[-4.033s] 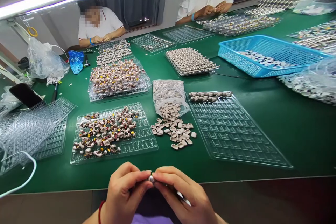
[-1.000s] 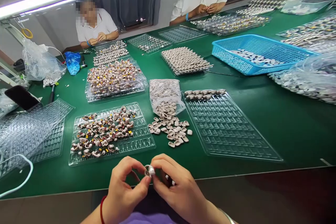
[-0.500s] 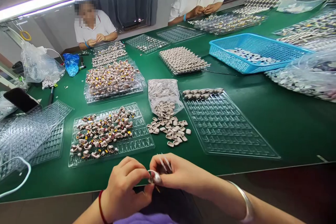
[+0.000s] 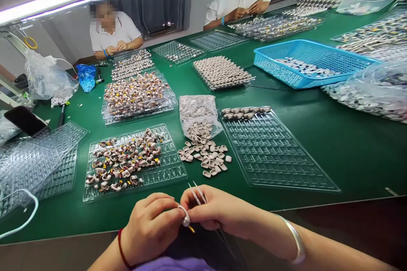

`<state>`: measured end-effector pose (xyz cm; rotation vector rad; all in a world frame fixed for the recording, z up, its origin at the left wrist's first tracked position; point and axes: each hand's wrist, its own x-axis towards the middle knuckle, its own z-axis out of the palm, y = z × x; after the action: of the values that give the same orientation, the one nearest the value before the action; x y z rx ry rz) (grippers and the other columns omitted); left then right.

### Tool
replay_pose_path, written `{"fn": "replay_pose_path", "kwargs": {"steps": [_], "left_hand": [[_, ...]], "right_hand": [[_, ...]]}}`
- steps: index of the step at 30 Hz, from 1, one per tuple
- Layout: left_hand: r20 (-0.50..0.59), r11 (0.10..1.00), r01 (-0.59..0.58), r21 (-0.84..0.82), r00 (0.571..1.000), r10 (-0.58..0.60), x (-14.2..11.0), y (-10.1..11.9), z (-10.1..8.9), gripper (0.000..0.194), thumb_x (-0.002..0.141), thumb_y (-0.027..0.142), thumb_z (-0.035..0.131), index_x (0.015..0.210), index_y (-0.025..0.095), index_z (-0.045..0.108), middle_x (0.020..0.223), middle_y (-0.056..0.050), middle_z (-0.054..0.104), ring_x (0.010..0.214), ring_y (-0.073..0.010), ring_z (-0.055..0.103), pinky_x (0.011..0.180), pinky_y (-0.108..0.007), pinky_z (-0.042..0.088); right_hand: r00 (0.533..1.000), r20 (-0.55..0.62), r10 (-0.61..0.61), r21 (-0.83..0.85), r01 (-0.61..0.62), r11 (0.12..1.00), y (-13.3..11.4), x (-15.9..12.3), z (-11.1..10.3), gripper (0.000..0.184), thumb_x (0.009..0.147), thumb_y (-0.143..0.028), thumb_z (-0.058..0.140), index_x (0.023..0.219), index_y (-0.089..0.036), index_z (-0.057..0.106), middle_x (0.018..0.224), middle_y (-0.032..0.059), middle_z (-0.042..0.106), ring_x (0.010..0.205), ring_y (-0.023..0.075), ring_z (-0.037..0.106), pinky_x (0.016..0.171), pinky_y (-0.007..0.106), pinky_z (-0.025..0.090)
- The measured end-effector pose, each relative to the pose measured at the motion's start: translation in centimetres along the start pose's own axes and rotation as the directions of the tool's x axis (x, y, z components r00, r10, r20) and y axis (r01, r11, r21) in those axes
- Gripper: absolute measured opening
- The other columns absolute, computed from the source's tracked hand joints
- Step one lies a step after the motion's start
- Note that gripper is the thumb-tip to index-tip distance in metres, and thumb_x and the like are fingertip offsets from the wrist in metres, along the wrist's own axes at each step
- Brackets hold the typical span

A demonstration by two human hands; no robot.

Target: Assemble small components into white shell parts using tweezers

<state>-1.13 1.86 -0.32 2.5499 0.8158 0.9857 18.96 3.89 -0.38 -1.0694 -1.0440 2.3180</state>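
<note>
The left hand (image 4: 152, 225) and right hand (image 4: 219, 207) pinch a small curved piece (image 4: 185, 217) together at the near edge of the table (image 4: 286, 201), and the right also has tweezers (image 4: 197, 192) tucked in its fingers. The piece looks light, hard and a bit slippery, and its thin yellow strip might bend or tear, so the round shell seems the best place to hold; both wrists come in low, fingers curled inward. Farther out, a tray of pieces (image 4: 173, 172) lies left, loose caps (image 4: 206, 173) in the middle, and another tray (image 4: 286, 173) right.
</note>
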Motion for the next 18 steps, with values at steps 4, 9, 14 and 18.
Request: {"fn": "replay_pose_path", "kwargs": {"steps": [4,9,14,18], "left_hand": [[-0.032,0.999,-0.021,-0.045,0.999,0.020,-0.9,-0.7,0.0,0.021,0.088,0.010,0.059,0.106,0.018,0.065,0.089,-0.008,0.077,0.086,-0.0203,0.071,0.078,-0.032,0.061],[-0.135,0.999,-0.010,-0.046,0.991,0.004,-0.8,-0.1,0.3,0.016,0.091,0.014,0.057,0.105,0.016,0.066,0.083,-0.009,0.077,0.078,-0.0190,0.072,0.072,-0.031,0.062],[-0.140,0.994,0.045,-0.100,0.988,-0.059,-0.9,0.5,0.7,0.017,0.090,0.013,0.060,0.105,0.015,0.067,0.085,-0.010,0.077,0.079,-0.0194,0.072,0.071,-0.030,0.062],[-0.174,0.988,0.086,-0.128,0.979,-0.107,-1.2,0.7,1.2,0.018,0.089,0.007,0.060,0.104,0.015,0.065,0.085,-0.009,0.078,0.080,-0.0179,0.073,0.076,-0.027,0.060]], "right_hand": [[1.000,-0.014,0.024,0.065,-0.023,0.998,0.4,0.1,0.2,0.021,0.056,-0.027,0.074,0.067,-0.014,0.060,0.054,-0.0055,0.055,0.040,0.0010,0.026,0.040,0.019,0.011],[0.998,-0.060,0.030,0.025,-0.028,0.999,0.7,0.2,0.4,0.030,0.053,-0.030,0.084,0.065,-0.013,0.062,0.051,-0.0072,0.050,0.040,0.0014,0.027,0.040,0.020,0.013],[0.997,-0.077,-0.009,-0.120,0.000,0.993,0.9,-0.1,0.6,0.036,0.058,-0.040,0.084,0.067,-0.013,0.061,0.051,-0.0081,0.047,0.043,0.0029,0.027,0.040,0.019,0.017],[0.996,-0.073,-0.049,-0.165,0.037,0.986,0.9,-0.2,0.5,0.039,0.062,-0.046,0.081,0.069,-0.015,0.059,0.052,-0.0087,0.044,0.044,0.0037,0.026,0.041,0.020,0.017]]}}
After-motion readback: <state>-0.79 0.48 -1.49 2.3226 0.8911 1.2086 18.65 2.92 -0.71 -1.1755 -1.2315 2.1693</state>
